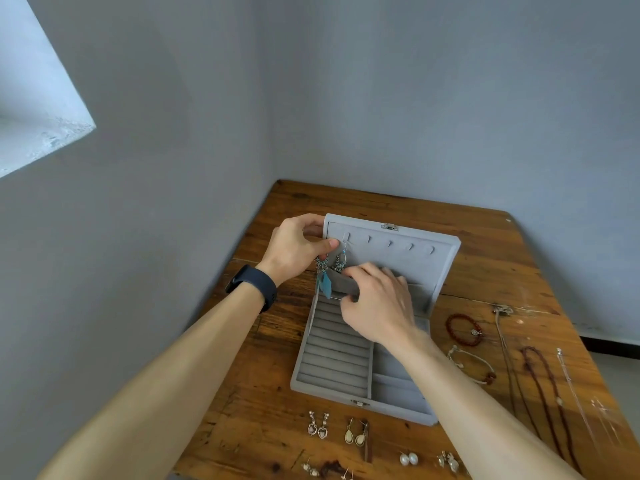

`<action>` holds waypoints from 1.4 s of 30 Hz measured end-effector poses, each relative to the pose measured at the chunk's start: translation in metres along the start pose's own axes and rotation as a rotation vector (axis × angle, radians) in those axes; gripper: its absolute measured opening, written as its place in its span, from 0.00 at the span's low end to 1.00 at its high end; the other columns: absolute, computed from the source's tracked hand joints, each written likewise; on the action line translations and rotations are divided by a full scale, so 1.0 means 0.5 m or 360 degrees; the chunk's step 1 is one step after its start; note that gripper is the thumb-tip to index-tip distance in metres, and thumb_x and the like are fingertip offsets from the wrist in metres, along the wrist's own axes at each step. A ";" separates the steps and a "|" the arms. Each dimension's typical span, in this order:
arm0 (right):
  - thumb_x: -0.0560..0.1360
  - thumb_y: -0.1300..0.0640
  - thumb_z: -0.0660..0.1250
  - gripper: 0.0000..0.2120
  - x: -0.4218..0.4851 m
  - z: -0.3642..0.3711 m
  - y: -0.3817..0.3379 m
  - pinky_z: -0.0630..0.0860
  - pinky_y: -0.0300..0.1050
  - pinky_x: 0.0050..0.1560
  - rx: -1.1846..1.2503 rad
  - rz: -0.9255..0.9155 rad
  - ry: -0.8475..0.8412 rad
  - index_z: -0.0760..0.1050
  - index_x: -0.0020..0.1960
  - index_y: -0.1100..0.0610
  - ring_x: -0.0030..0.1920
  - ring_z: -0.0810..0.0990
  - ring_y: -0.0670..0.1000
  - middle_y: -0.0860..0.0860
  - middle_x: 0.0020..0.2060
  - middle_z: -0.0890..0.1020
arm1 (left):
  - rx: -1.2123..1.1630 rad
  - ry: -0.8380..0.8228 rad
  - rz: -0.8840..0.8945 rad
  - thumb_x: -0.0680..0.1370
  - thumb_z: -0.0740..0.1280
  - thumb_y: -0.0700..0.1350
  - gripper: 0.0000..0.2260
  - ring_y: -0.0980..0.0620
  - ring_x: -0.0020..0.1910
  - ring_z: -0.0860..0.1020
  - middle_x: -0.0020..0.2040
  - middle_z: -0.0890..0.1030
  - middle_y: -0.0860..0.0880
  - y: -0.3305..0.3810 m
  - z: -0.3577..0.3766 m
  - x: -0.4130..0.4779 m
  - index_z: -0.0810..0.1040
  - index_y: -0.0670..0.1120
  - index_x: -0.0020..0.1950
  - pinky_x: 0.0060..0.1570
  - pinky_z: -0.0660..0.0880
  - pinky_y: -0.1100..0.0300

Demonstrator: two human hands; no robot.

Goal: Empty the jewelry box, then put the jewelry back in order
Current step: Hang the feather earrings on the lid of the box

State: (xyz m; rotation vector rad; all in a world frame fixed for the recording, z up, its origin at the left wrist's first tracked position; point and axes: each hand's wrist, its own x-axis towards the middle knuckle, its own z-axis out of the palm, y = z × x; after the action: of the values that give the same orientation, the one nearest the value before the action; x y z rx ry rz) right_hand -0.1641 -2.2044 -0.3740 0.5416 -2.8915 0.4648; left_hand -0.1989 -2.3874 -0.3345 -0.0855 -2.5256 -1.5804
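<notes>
Nearest, in front of the open grey velvet jewelry box (329,389), small drop and pearl earrings (355,434) lie on the worn wooden table (485,271). Beaded bracelets and long necklaces (540,382) lie to the box's right. Over the box's tray, the right hand (377,303) grips the lid's grey fabric pocket (346,284) with curled fingers. At the lid's left edge, the left hand (294,251) pinches the wire of silver hoop earrings with a blue feather (325,275). The feather or dangles could snag the pocket edge. A loose pinch could drop the pair into the tray.
</notes>
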 end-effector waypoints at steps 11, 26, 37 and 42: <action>0.76 0.48 0.65 0.19 -0.003 -0.045 0.012 0.75 0.47 0.56 0.0306 0.0135 -0.0152 0.75 0.66 0.49 0.60 0.78 0.52 0.48 0.61 0.79 | -0.0022 -0.0038 -0.0105 0.75 0.75 0.43 0.19 0.57 0.48 0.84 0.56 0.84 0.53 0.020 -0.016 -0.024 0.79 0.51 0.65 0.49 0.82 0.57; 0.78 0.47 0.68 0.07 -0.281 -0.097 -0.058 0.78 0.32 0.45 0.1486 0.0303 0.0034 0.82 0.52 0.47 0.47 0.83 0.39 0.39 0.43 0.85 | -0.0807 -0.0068 -0.0299 0.74 0.75 0.34 0.14 0.45 0.49 0.85 0.49 0.86 0.45 0.112 0.036 -0.334 0.81 0.45 0.58 0.49 0.82 0.56; 0.79 0.55 0.69 0.04 -0.470 -0.089 -0.026 0.80 0.36 0.47 0.1727 0.0480 -0.0092 0.80 0.52 0.48 0.51 0.84 0.42 0.40 0.46 0.85 | -0.1009 -0.0139 -0.0392 0.70 0.77 0.32 0.17 0.41 0.50 0.85 0.52 0.86 0.45 0.133 0.091 -0.479 0.83 0.48 0.54 0.47 0.82 0.55; 0.76 0.49 0.72 0.08 -0.478 -0.107 -0.032 0.82 0.41 0.49 0.1849 0.0489 -0.0064 0.79 0.53 0.49 0.51 0.84 0.43 0.43 0.48 0.85 | -0.0579 -0.0196 -0.0095 0.70 0.77 0.35 0.17 0.45 0.50 0.85 0.49 0.86 0.48 0.166 0.094 -0.483 0.83 0.55 0.50 0.51 0.81 0.51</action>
State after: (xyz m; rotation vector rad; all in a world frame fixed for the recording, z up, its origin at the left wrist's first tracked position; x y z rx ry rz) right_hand 0.0674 -2.1230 -0.3708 0.1878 -2.4409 2.1930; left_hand 0.0452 -2.2997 -0.3212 -0.1557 -2.3120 -2.1025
